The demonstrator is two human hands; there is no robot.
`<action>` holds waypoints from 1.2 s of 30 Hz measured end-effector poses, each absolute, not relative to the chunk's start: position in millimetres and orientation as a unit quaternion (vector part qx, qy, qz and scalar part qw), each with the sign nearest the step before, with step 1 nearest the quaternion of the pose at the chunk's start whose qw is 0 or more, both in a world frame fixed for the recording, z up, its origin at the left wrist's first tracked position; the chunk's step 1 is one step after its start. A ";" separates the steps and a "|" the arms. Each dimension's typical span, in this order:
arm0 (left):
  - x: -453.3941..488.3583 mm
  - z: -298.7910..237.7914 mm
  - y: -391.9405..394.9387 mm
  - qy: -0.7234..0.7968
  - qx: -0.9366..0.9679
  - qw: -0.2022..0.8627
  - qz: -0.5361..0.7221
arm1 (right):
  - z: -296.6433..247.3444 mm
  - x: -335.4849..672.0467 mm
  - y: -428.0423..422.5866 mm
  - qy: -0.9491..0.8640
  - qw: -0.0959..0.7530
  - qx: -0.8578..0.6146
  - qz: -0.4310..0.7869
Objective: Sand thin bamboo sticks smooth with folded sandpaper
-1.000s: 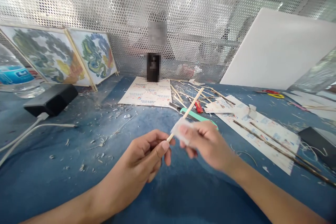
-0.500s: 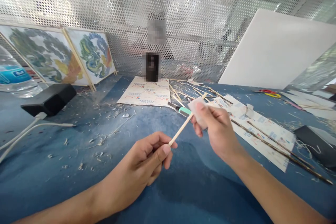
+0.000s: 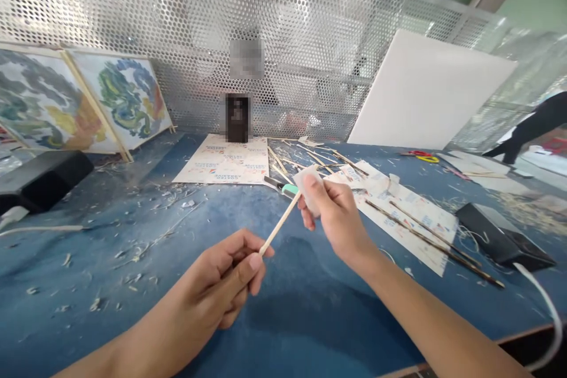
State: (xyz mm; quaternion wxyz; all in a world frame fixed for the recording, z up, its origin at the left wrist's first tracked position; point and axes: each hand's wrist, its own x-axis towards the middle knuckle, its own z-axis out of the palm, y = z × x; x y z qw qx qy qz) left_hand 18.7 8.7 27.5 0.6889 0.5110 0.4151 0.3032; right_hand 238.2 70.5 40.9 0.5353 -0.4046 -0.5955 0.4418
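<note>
My left hand [image 3: 228, 280] pinches the near end of a thin pale bamboo stick [image 3: 280, 224] above the blue table [image 3: 133, 283]. My right hand [image 3: 331, 208] is closed round the stick's far end, with a small white folded piece of abrasive paper or cloth [image 3: 305, 182] wrapped between fingers and stick. The stick slants up and to the right between both hands. A knife with a mint-green handle [image 3: 286, 188] lies on the table just behind my right hand.
Printed paper sheets [image 3: 224, 160] and loose bamboo strips [image 3: 425, 239] lie behind and to the right. Two painted panels [image 3: 126, 97] lean on the perforated metal screen. Black boxes [image 3: 42, 177] [image 3: 500, 236], a white board [image 3: 425, 94], scissors [image 3: 420, 156] and shavings surround the work spot.
My right hand has slid along the stick from beside my left hand to its far end. The camera has turned to the right.
</note>
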 end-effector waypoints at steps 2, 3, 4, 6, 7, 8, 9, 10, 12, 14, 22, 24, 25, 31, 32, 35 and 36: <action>20.0 27.5 8.5 0.425 0.505 0.686 0.305 | 41.1 238.0 69.8 -0.642 0.457 -0.389 0.477; 21.5 28.4 8.1 0.431 0.503 0.680 0.315 | 40.8 236.9 68.3 -0.673 0.398 -0.374 0.498; 23.3 29.8 7.4 0.437 0.497 0.672 0.331 | 40.3 235.4 66.6 -0.700 0.345 -0.360 0.511; 27.4 33.1 3.8 0.464 0.471 0.653 0.369 | 39.5 232.2 63.5 -0.741 0.288 -0.347 0.498; 29.1 34.3 1.1 0.485 0.450 0.643 0.385 | 39.3 231.2 62.4 -0.754 0.284 -0.347 0.480; 30.0 34.7 -2.0 0.513 0.427 0.631 0.396 | 39.4 230.6 61.7 -0.765 0.282 -0.345 0.465; 30.1 34.3 -5.1 0.543 0.405 0.616 0.402 | 39.8 230.5 61.2 -0.773 0.277 -0.340 0.458; 29.3 33.2 -7.6 0.568 0.390 0.601 0.405 | 40.4 230.8 60.7 -0.780 0.265 -0.331 0.460; 25.6 29.5 -10.0 0.586 0.386 0.579 0.414 | 41.9 232.0 60.1 -0.785 0.240 -0.308 0.481; 21.1 26.2 -7.7 0.571 0.410 0.581 0.411 | 43.5 233.6 59.8 -0.786 0.222 -0.295 0.496; 17.2 30.4 16.5 0.466 0.546 0.609 0.338 | 52.1 242.6 65.7 -0.787 0.258 -0.282 0.485; 18.5 31.9 17.5 0.468 0.543 0.609 0.340 | 53.1 243.0 66.0 -0.792 0.258 -0.286 0.474; 19.0 32.5 17.5 0.468 0.542 0.611 0.339 | 53.1 242.8 65.6 -0.794 0.259 -0.288 0.469; 17.9 35.4 19.8 0.476 0.528 0.606 0.357 | 50.1 240.5 63.4 -0.807 0.332 -0.303 0.384; 17.6 35.5 20.6 0.479 0.525 0.605 0.360 | 49.2 240.7 64.1 -0.799 0.353 -0.307 0.378; 17.7 35.2 21.4 0.478 0.520 0.613 0.353 | 45.2 241.7 69.1 -0.751 0.417 -0.321 0.399; 18.1 35.1 21.1 0.476 0.521 0.618 0.347 | 43.8 241.9 71.2 -0.734 0.432 -0.322 0.413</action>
